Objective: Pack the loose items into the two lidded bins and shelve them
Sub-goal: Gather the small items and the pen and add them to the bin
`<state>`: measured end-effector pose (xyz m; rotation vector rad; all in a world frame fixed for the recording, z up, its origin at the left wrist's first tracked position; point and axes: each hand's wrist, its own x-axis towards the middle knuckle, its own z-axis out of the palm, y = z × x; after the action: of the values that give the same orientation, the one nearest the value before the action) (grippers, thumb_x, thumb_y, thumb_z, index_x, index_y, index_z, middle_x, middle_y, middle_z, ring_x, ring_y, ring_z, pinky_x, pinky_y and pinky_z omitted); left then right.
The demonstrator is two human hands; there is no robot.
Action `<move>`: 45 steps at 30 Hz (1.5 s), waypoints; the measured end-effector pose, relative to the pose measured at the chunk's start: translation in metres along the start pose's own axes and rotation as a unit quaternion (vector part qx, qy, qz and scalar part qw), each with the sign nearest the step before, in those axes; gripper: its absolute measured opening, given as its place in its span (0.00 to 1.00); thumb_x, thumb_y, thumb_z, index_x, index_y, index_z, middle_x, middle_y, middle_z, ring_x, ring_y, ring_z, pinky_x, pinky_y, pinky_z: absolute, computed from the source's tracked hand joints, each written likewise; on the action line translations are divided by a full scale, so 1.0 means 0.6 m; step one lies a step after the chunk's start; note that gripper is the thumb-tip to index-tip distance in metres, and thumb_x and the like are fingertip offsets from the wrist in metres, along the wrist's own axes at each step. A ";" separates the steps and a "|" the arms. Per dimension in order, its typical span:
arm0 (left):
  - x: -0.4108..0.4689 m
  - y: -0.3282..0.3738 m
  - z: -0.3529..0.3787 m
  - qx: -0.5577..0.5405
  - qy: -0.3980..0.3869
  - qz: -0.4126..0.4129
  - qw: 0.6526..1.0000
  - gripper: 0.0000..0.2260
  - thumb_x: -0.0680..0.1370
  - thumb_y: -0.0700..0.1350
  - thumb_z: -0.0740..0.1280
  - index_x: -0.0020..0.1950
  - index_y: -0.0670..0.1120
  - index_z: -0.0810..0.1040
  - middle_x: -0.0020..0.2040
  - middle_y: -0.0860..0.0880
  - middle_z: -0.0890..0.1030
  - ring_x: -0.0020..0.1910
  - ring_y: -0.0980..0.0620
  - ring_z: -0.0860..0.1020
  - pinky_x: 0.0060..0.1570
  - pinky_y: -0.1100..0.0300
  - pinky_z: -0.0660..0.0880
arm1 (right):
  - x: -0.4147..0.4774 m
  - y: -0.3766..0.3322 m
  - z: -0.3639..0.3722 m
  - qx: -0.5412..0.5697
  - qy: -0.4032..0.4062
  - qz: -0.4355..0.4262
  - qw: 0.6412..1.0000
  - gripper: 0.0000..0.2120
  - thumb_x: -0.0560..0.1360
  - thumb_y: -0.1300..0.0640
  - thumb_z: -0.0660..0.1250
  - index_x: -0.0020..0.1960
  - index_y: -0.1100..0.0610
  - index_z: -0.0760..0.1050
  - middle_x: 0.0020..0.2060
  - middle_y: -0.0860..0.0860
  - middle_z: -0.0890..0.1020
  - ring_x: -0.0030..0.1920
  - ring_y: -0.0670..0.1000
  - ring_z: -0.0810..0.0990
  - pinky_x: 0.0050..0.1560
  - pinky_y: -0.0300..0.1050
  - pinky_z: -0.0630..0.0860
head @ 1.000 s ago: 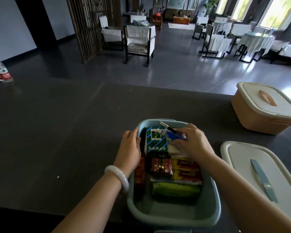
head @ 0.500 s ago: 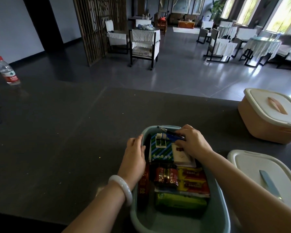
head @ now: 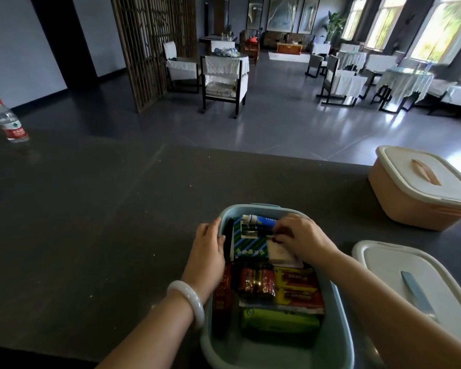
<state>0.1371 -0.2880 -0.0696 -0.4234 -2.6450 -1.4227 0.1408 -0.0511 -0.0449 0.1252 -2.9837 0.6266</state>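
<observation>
1. The left forearm enters from the lower left with a white stone-like bangle on the wrist. The left hand rests palm-down on the left rim of the open teal plastic bin. Its fingers lie nearly straight along the wall and hold nothing.
2. The right forearm crosses the bin's right rim. The right hand arches over the bin's far end with its fingers curled down, and its fingertips pinch a dark slim pen.
3. The bin stands at the near edge of the dark stone counter.
4. Its contents, near to far:
   - a green packet
   - yellow-and-red battery cards
   - red wrapped batteries
   - a tall red box against the left wall
   - a small white box
   - a blue-green flowered box
   - a blue-and-white tube lying across the far end (print not legible)
5. Just right of the bin, a white lid with a blue-grey handle lies flat on the counter.
6. Farther right and well apart stands a peach plastic bin with its white cover on.
7. At the far left, a clear water bottle with a red label stands upright.
8. Change: one second ago the pen jutted above the far rim under the right fingers, and the tube was largely covered. The pen now lies lower, inside the bin, and the tube's white cap is exposed. The left hand remains on the left rim.
</observation>
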 end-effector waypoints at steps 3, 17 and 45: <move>-0.001 -0.001 0.000 0.002 -0.003 -0.001 1.000 0.19 0.83 0.44 0.56 0.75 0.48 0.64 0.62 0.53 0.68 0.56 0.59 0.72 0.48 0.75 0.68 | -0.001 0.002 0.005 -0.020 0.026 0.006 0.999 0.07 0.73 0.53 0.71 0.51 0.50 0.81 0.52 0.46 0.78 0.58 0.47 0.72 0.61 0.45 0.70; 0.003 -0.005 0.002 0.007 -0.009 -0.005 1.000 0.19 0.83 0.43 0.57 0.75 0.47 0.64 0.64 0.50 0.68 0.56 0.59 0.71 0.47 0.73 0.69 | 0.008 -0.002 0.008 -0.043 0.065 0.022 0.997 0.04 0.73 0.53 0.72 0.47 0.50 0.79 0.45 0.44 0.72 0.51 0.45 0.68 0.49 0.39 0.66; 0.006 -0.006 0.001 0.029 -0.019 -0.016 0.999 0.19 0.83 0.45 0.57 0.74 0.48 0.64 0.66 0.49 0.68 0.52 0.61 0.70 0.42 0.77 0.67 | 0.001 -0.010 0.004 -0.012 0.069 0.033 0.997 0.06 0.71 0.53 0.74 0.45 0.51 0.78 0.46 0.45 0.74 0.53 0.47 0.70 0.48 0.41 0.69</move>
<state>0.1326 -0.2885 -0.0722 -0.4066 -2.7279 -1.3559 0.1408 -0.0577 -0.0444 -0.0168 -2.8717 0.5806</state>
